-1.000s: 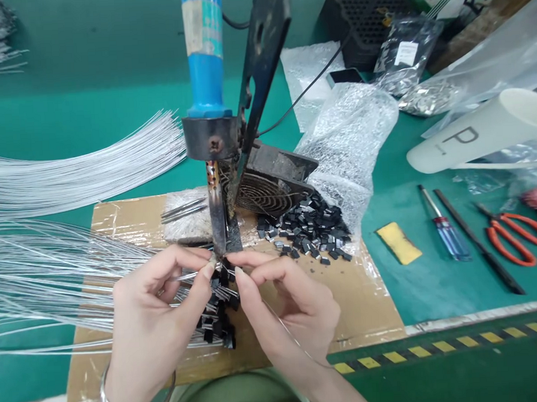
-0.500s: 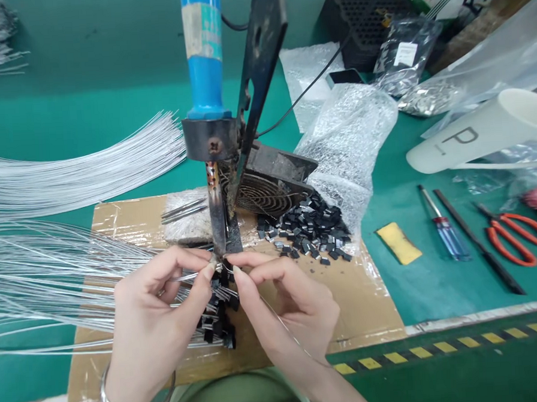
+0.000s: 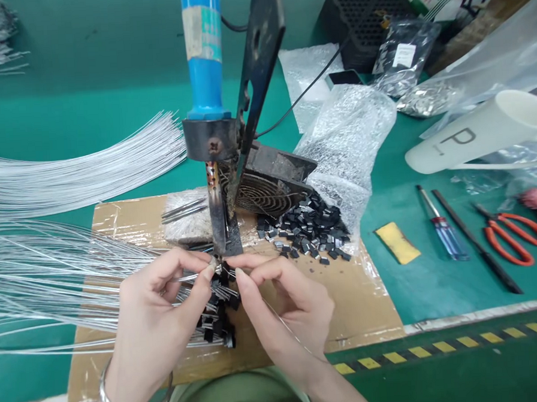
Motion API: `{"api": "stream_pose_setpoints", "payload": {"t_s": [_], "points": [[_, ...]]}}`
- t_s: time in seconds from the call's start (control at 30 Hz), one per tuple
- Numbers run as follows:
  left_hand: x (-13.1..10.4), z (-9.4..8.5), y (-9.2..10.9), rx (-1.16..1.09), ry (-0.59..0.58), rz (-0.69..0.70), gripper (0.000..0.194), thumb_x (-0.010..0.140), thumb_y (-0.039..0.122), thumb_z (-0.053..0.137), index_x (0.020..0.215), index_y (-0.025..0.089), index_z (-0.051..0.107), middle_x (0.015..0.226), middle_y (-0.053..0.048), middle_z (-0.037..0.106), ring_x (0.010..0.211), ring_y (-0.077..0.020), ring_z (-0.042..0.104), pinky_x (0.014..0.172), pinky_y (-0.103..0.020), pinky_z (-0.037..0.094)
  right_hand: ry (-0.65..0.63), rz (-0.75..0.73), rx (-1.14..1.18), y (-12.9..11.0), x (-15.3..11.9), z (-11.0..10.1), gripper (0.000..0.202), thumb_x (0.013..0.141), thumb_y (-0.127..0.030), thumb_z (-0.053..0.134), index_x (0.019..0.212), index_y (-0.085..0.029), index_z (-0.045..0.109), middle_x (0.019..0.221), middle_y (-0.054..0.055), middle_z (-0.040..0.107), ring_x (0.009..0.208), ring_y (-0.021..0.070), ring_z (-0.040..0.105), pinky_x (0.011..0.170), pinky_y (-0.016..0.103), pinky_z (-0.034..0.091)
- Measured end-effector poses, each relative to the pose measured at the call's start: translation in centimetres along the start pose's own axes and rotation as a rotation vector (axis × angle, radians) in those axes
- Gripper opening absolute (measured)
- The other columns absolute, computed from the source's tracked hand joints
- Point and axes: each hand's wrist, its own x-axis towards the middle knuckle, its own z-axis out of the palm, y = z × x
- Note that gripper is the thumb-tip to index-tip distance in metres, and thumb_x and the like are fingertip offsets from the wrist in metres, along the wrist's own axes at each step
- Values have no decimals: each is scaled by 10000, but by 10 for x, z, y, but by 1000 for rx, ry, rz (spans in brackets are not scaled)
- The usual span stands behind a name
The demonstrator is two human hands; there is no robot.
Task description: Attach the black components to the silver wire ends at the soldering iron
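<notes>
A blue-handled soldering iron (image 3: 205, 87) hangs tip-down in a black stand (image 3: 261, 57), its tip just above my fingertips. My left hand (image 3: 164, 317) is closed, thumb and index finger pinching a white wire (image 3: 188, 278) under the tip; a small metallic end shows at the fingertips, its details hidden. My right hand (image 3: 292, 302) is closed in a pinch on a thin strand of solder wire (image 3: 284, 325), which trails back over the palm to the wrist. Below the fingers lie several black connectors (image 3: 216, 324) with white wires attached.
Loose black connectors (image 3: 312, 228) are heaped beside a fan (image 3: 268, 189) on the cardboard (image 3: 355, 310). Bundled white wires (image 3: 69, 175) stretch leftward. On the right are a yellow sponge (image 3: 397, 243), a screwdriver (image 3: 448, 236), orange-handled pliers (image 3: 507, 248) and a white cup (image 3: 472, 136).
My right fingertips have shifted very slightly right and down, away from the iron's tip, with the solder wire. My left hand keeps its pinch almost in place.
</notes>
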Motion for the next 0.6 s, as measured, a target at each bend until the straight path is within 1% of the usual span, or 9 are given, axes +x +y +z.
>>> {"api": "stream_pose_setpoints", "payload": {"t_s": [0.07, 0.13, 0.2, 0.27, 0.33, 0.4, 0.47, 0.53, 0.6], "points": [[0, -2, -4, 99, -5, 33, 85, 900, 252, 751, 817, 261, 767, 854, 31, 794, 529, -81, 533, 465, -200, 412, 10, 9, -1, 3, 0, -4, 176, 974, -100, 706, 851, -218, 665, 1051, 57, 855, 919, 186, 825, 813, 288, 649], [-1, -5, -8, 202, 8, 81, 92, 913, 252, 736, 826, 267, 763, 806, 47, 770, 484, -84, 446, 460, -230, 396, 96, 25, -35, 7, 1, -12, 118, 988, -136, 709, 911, -221, 683, 944, 37, 837, 851, 180, 808, 770, 287, 637], [-4, -9, -11, 271, 27, 132, 46, 915, 279, 759, 874, 283, 781, 850, 40, 782, 592, -114, 576, 605, -254, 506, 258, 62, -77, 12, 4, -25, 58, 1007, -196, 712, 958, -222, 695, 743, -23, 751, 665, 151, 731, 649, 262, 588], [-7, -16, -14, 300, 49, 171, 55, 919, 306, 782, 971, 305, 802, 983, 22, 808, 853, -168, 713, 851, -301, 560, 370, 82, -57, 20, 7, -43, 232, 1047, -288, 669, 836, -202, 714, 660, -31, 662, 587, 136, 646, 589, 258, 529], [-10, -26, -16, 294, 100, 206, 116, 923, 297, 793, 1035, 325, 800, 1066, 15, 803, 1039, -205, 722, 1007, -343, 527, 422, 87, 45, 29, 10, -61, 307, 1054, -390, 644, 880, -183, 787, 740, 11, 701, 655, 165, 672, 635, 301, 561], [-5, -42, -18, 308, 178, 246, 109, 925, 282, 793, 1027, 320, 790, 1061, 10, 790, 1036, -214, 714, 1036, -363, 512, 520, 90, 97, 38, 12, -76, 439, 1040, -535, 601, 949, -167, 823, 919, 83, 776, 806, 221, 716, 698, 363, 607], [11, -60, -20, 437, 250, 287, 91, 939, 321, 778, 1024, 288, 781, 1078, -8, 786, 1033, -228, 710, 1059, -375, 497, 553, 141, 90, 46, 13, -85, 551, 1046, -611, 529, 979, -156, 832, 1007, 119, 797, 896, 255, 722, 734, 405, 624], [38, -77, -25, 662, 293, 288, 180, 967, 402, 731, 1053, 256, 791, 1102, -25, 784, 1108, -259, 696, 1068, -367, 476, 531, 170, 80, 52, 13, -88, 611, 1050, -652, 487, 984, -152, 833, 954, 113, 799, 878, 260, 732, 754, 423, 624], [74, -90, -31, 720, 208, 245, 211, 946, 401, 746, 1048, 227, 806, 1039, -24, 767, 1124, -270, 676, 1073, -350, 462, 491, 171, 85, 55, 13, -87, 636, 1045, -682, 481, 990, -152, 827, 866, 90, 792, 806, 246, 746, 752, 412, 615]]}}
